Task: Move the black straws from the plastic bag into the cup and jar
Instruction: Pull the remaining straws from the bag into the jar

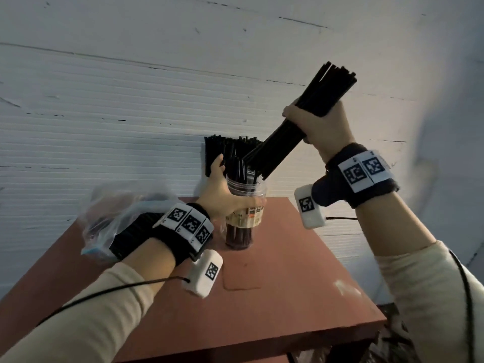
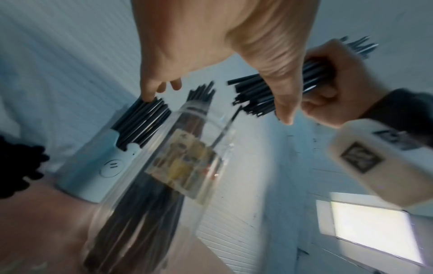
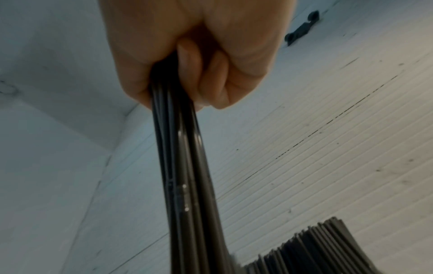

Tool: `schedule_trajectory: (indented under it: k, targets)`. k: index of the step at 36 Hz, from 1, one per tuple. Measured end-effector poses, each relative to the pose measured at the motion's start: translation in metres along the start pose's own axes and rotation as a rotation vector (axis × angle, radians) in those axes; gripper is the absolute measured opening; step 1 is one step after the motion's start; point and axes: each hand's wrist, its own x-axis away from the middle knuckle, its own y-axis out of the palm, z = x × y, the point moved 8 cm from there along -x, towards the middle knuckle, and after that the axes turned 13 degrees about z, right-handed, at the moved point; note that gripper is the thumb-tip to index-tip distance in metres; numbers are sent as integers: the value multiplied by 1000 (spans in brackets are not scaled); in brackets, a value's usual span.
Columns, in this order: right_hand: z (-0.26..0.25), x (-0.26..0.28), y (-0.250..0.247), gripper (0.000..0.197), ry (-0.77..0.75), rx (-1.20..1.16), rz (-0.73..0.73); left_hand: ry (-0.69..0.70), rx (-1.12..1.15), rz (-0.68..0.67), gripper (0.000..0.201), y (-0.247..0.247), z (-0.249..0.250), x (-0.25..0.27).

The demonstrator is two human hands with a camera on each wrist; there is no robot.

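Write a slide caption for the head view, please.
Right hand lowers a straw bundle toward the jar, steadied by the left hand.

A bare, makeshift indoor corner, more a storeroom or back room than a furnished home: the white ribbed wall panels are scuffed and cracked, meeting at a plain corner. A small reddish-brown tabletop stands against them, and a bright window shows in the left wrist view.

Head view downward; wrist views upward, close
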Motion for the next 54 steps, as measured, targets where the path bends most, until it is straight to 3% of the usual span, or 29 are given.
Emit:
schedule_trajectory:
  k: [5, 7, 14, 22, 27, 31, 35, 40, 42, 44, 47, 51, 54]
  targets:
    - [20, -15, 24, 12, 26, 94, -71, -27, 35, -26, 104, 8, -17, -15]
    - [28, -17, 35, 14, 40, 137, -123, -18, 48, -25, 96, 7, -20, -15]
    - [51, -10, 73, 35, 121, 200, -335, 15, 42, -3, 92, 5, -25, -17]
    - [59, 0, 91, 35, 137, 161, -395, 32, 39, -13, 89, 5, -25, -18]
    - [80, 18, 92, 29, 208, 296, -569, 34, 47, -25, 96, 5, -28, -17]
    - [82, 23, 82, 28, 254, 261, -583, 35, 55, -22, 95, 4, -26, -16]
    - [78, 27, 72, 33, 175, 295, -539, 40, 61, -17, 94, 6, -28, -17]
    - [69, 23, 61, 53, -86, 366, -243, 39, 65, -10, 95, 8, -29, -16]
    - [60, 31, 70, 56, -208, 330, -287, 41, 60, -12, 94, 8, -27, -15]
    - [57, 39, 81, 47, -303, 362, -384, 48, 49, -10, 93, 9, -26, -15]
    - [65, 43, 90, 34, -277, 447, -471, 53, 57, -18, 93, 10, -24, -14]
    - [56, 32, 85, 28, -318, 389, -356, 43, 86, -28, 96, 13, -25, -13]
    - [56, 25, 91, 35, -299, 374, -405, 35, 103, -28, 97, 12, -26, -14]
